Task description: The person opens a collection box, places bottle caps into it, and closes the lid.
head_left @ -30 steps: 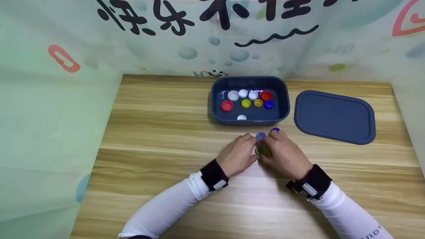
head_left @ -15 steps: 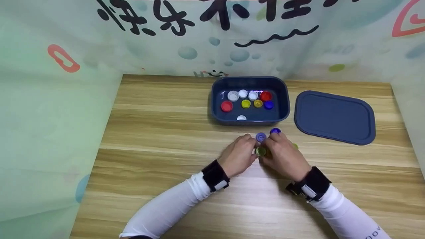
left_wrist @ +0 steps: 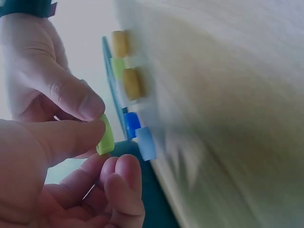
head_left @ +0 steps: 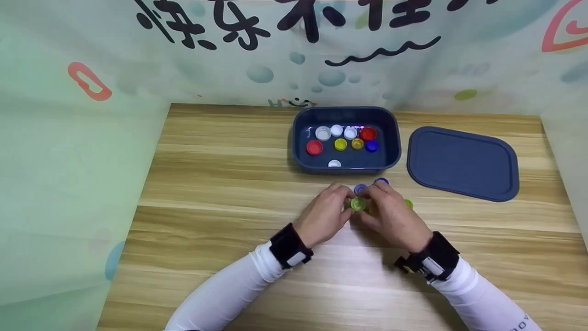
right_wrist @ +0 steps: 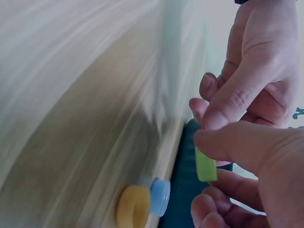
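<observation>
A light green bottle cap (head_left: 358, 204) is held up between the two hands, its round face showing in the head view. My left hand (head_left: 324, 214) pinches it from the left with thumb and fingers. From the other side my right hand (head_left: 395, 216) grips the same cap, and both thumbs meet at its edge in the wrist views. Just beyond the fingers lie a light blue cap (head_left: 360, 189) and a dark blue cap (head_left: 381, 181). Another green cap (head_left: 409, 203) peeks out behind the right hand. Orange-yellow caps (left_wrist: 132, 84) stand on the table close by, mostly hidden in the head view.
A dark blue box (head_left: 298, 158) at the back holds several white, red, yellow and blue caps. Its flat lid (head_left: 464, 163) lies on the wooden table (head_left: 220, 184) to the right. Printed cloth (head_left: 257, 87) closes off the back and sides.
The held green cap has moved slightly away from the body and tipped so its face shows more. My left hand has shifted a little left, and its fingers have spread around the cap.
</observation>
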Tool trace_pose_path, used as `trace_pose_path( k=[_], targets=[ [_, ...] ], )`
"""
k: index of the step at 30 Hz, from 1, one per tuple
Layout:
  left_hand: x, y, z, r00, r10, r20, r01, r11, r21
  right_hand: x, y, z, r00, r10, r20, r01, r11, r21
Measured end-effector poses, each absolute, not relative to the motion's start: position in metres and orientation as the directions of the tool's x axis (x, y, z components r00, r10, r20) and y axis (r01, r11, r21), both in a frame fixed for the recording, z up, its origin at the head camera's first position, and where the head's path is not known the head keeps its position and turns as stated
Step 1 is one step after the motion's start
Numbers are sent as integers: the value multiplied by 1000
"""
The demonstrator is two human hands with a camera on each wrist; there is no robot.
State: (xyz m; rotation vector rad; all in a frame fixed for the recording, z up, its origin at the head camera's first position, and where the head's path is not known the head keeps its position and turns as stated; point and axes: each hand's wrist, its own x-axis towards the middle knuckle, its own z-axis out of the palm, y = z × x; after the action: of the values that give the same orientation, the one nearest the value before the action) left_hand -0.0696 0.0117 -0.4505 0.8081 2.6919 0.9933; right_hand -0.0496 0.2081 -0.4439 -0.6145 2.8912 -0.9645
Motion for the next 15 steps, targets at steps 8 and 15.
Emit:
trace_pose_path(
  k=[8,15],
  targets=[
    [-68,-1,-439,-872,482,84,379,559,737,-53,199,-430,-928,-346,141,-347,659,-667],
    [-70,-12,-427,-904,420,80,301,492,817,-64,186,-419,-916,-343,206,-384,605,-697]
  ],
)
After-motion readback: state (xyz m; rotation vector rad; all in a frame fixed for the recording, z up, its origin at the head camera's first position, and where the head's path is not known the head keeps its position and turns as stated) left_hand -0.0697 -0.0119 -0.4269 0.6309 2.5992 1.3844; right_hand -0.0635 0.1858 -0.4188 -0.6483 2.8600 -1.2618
